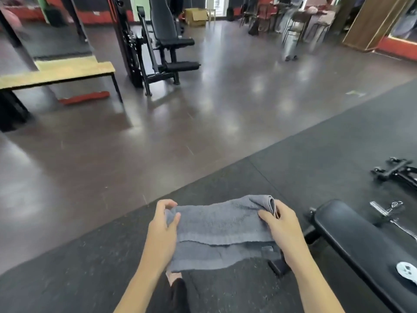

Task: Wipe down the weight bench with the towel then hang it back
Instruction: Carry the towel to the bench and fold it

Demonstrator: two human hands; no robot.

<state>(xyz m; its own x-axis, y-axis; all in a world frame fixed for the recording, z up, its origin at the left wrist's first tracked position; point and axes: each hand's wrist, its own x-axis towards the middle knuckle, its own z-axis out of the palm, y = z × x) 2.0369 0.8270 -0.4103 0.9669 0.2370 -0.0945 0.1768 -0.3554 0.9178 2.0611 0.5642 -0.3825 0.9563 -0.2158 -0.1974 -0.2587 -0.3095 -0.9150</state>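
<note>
As left hand (161,224) and right hand (283,225) pinch its corners, the folded, seemingly terry grey towel (216,231) sags.

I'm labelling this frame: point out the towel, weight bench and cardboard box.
towel (221,222): head view, middle of its upper fold.
weight bench (352,240): head view, on its black pad.
cardboard box (195,19): head view, its front side.

Wooden bench (67,72), cardboard box (195,17).

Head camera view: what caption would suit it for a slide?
The left hand and right hand hold a grey towel between them beside the black weight bench on a gym mat.
</note>
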